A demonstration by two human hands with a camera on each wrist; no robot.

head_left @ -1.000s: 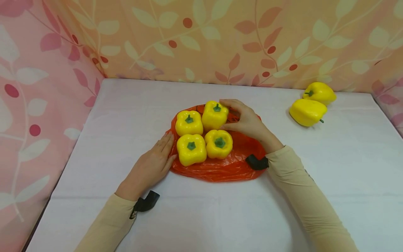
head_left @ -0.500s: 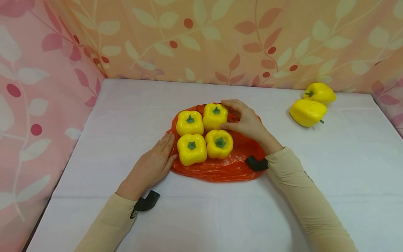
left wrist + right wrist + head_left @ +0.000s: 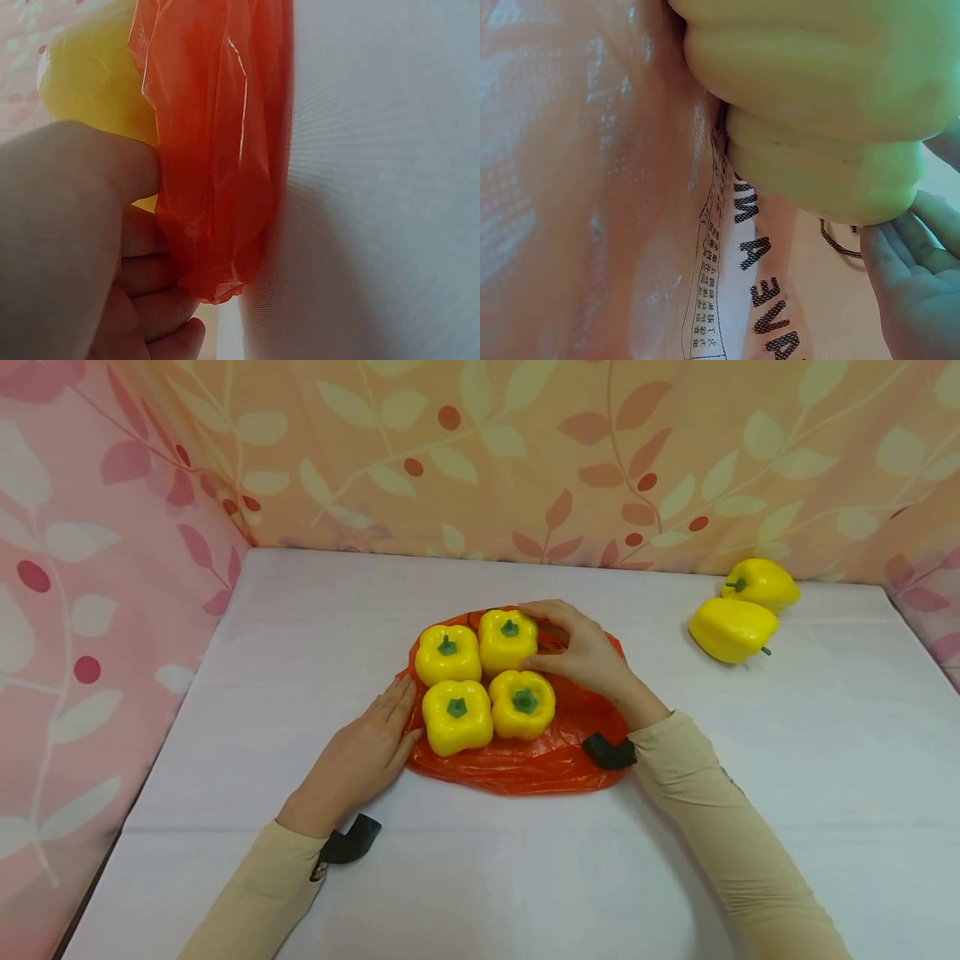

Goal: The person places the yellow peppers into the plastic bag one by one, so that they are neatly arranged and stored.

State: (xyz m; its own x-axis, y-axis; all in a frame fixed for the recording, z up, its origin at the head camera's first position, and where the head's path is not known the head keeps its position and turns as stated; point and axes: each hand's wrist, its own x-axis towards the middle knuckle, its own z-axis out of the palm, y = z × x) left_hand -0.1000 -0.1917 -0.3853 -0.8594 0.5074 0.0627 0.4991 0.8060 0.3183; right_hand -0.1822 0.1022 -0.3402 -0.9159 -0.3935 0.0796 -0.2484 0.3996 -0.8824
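Observation:
Two rows of yellow bell peppers stand stem-up on a red plastic bag [image 3: 577, 714] in the head view. My right hand [image 3: 585, 652] holds the back right bell pepper [image 3: 507, 647], thumb on its near side and fingers behind. That pepper touches the back left bell pepper [image 3: 447, 662]. In front are the front left bell pepper [image 3: 456, 727] and the front right bell pepper [image 3: 522, 717]. My left hand [image 3: 356, 756] rests with straight fingers against the bag's left edge. In the left wrist view the thumb [image 3: 139, 169] touches the red plastic.
Two more yellow peppers lie on their sides at the far right, one nearer [image 3: 731, 631] and one behind it [image 3: 763, 583]. A white cloth [image 3: 450, 877] covers the table. Floral curtains [image 3: 480, 460] hang along the back and sides. Black printing [image 3: 765, 292] marks the bag.
The back right bell pepper has settled slightly left and nearer with my right hand. The back left pepper has shifted a little left. My left hand has stayed in place.

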